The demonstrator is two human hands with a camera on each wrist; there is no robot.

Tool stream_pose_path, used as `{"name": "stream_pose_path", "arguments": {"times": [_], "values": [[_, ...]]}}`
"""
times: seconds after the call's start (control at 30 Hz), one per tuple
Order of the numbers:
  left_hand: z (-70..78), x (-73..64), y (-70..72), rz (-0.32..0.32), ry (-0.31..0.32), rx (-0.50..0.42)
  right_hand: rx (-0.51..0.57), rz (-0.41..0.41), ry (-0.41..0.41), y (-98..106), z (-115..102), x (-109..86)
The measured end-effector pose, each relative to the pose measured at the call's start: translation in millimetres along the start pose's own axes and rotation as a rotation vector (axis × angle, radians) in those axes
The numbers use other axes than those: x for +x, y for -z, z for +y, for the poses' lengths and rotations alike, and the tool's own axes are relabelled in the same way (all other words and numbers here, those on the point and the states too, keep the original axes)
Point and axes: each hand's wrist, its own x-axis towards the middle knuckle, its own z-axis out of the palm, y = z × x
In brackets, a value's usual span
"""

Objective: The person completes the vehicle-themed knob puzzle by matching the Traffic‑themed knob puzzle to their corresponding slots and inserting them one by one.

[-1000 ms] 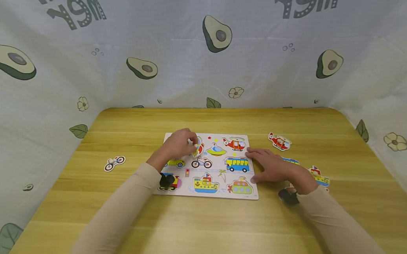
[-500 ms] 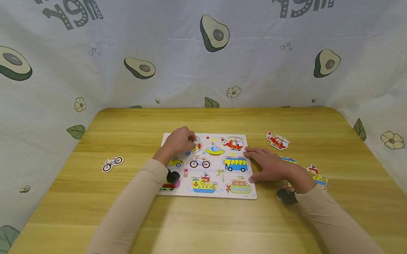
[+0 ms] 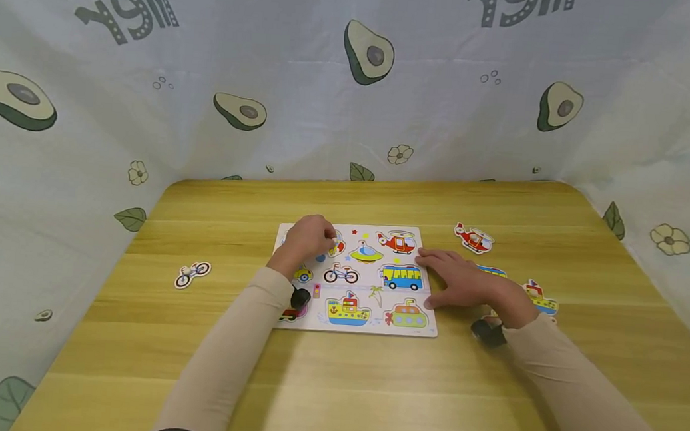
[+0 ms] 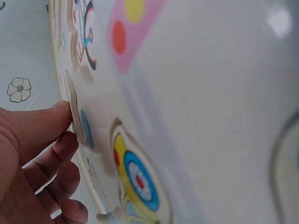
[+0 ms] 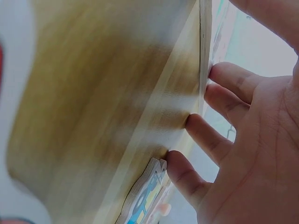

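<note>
A white puzzle board [image 3: 354,326] printed with vehicles lies on the table. At its upper left, my left hand [image 3: 306,239] pinches a small wooden puzzle piece [image 3: 337,246] with some red on its face. In the left wrist view, thumb and fingertips hold this thin piece [image 4: 75,112] close over the board, seen edge-on; its picture is largely hidden. My right hand [image 3: 457,281] is spread along the board's right edge. In the right wrist view, fingertips [image 5: 219,72] touch the board's edge [image 5: 203,51], and another finger is right beside a loose piece [image 5: 147,196].
A helicopter piece [image 3: 473,239], a bus piece [image 3: 493,272] and a ship piece [image 3: 540,298] lie on the wooden table [image 3: 368,397] to the right. A bicycle piece [image 3: 192,275] lies to the left. A printed cloth [image 3: 308,53] hangs behind the table.
My left hand has shifted slightly over the board's upper left, and the pinched piece shows less of its face than a second ago. The right hand stays at the board's edge.
</note>
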Motion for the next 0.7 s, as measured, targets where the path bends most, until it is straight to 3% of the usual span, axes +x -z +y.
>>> {"name": "stream_pose_path", "arguments": {"times": [0.3,0.7], "values": [[4.0,2.7,-1.9,0.011,0.026,-0.014,0.001,0.000,-0.004,0.9,-0.3,-0.6],[5.6,0.8,-4.4,0.015,0.015,0.007,0.006,-0.020,-0.010,0.9,-1.3,-0.1]]}}
